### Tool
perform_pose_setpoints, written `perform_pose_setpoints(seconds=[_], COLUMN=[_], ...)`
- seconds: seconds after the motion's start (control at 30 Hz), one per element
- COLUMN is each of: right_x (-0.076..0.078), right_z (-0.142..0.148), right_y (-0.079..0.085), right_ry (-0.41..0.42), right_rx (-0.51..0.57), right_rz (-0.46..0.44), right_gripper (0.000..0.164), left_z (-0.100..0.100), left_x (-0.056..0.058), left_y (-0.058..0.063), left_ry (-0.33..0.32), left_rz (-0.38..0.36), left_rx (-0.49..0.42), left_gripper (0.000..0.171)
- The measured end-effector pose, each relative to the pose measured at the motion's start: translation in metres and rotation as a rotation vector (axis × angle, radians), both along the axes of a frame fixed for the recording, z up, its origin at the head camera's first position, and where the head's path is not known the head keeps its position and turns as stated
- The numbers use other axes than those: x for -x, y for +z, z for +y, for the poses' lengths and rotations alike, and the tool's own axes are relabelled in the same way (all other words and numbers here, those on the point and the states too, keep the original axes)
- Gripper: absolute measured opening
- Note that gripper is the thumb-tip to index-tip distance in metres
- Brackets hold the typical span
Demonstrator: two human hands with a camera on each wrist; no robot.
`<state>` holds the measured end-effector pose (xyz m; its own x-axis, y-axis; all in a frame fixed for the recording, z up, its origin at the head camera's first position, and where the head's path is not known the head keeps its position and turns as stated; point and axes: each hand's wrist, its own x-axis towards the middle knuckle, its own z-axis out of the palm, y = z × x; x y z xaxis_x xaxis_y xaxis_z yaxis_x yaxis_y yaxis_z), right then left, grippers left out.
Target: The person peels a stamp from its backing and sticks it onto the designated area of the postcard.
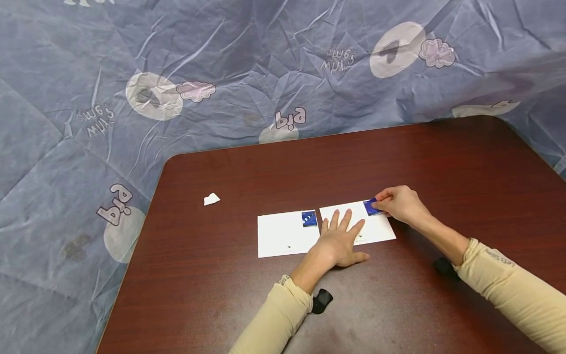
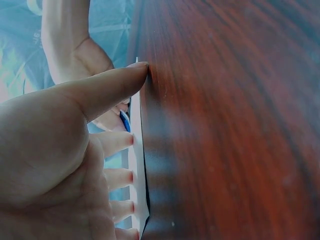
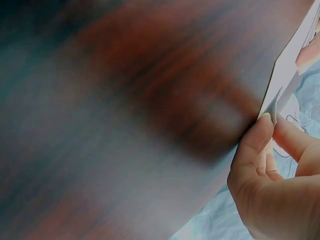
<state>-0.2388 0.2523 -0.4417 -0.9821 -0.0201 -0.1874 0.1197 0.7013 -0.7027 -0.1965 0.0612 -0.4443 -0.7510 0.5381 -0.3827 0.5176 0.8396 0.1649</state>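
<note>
Two white envelopes lie side by side on the brown table. My left hand [image 1: 337,245] is spread, its fingertips pressing on the right-hand envelope [image 1: 379,229] and its thumb out beyond the near edge. At that envelope's far right corner, my right hand [image 1: 404,204] pinches a dark blue stamp [image 1: 369,208] between thumb and finger. The right wrist view shows the pinched edge of the stamp [image 3: 274,106] raised from the paper. On the left-hand envelope [image 1: 278,235], a similar blue stamp [image 1: 309,219] with pale moon shapes sits at the upper right corner.
A small white scrap of paper [image 1: 211,199] lies on the table [image 1: 212,285] farther left. Behind the table hangs a wrinkled blue-grey printed sheet [image 1: 247,73]. Dark straps [image 1: 322,301] show at the wrists, below pale yellow sleeves [image 1: 276,319].
</note>
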Motion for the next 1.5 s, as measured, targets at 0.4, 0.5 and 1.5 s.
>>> perform_pose_setpoints(seconds=[0.4, 0.5, 1.5], right_x=[0.0031, 0.0034, 0.0053], right_z=[-0.0015, -0.0015, -0.0060], right_y=[0.0018, 0.0025, 0.0058], right_ry=[0.016, 0.011, 0.079], right_rx=[-0.029, -0.029, -0.113], right_rz=[-0.008, -0.025, 0.025], right_gripper=[0.024, 0.024, 0.019], left_z=[-0.0006, -0.0006, 0.0011], left_x=[-0.0004, -0.0006, 0.0002], left_y=[0.0004, 0.0005, 0.0010], left_ry=[0.005, 0.007, -0.001], left_rz=[-0.002, -0.005, 0.010], left_rx=[0.001, 0.002, 0.016], left_gripper=[0.080, 0.080, 0.078])
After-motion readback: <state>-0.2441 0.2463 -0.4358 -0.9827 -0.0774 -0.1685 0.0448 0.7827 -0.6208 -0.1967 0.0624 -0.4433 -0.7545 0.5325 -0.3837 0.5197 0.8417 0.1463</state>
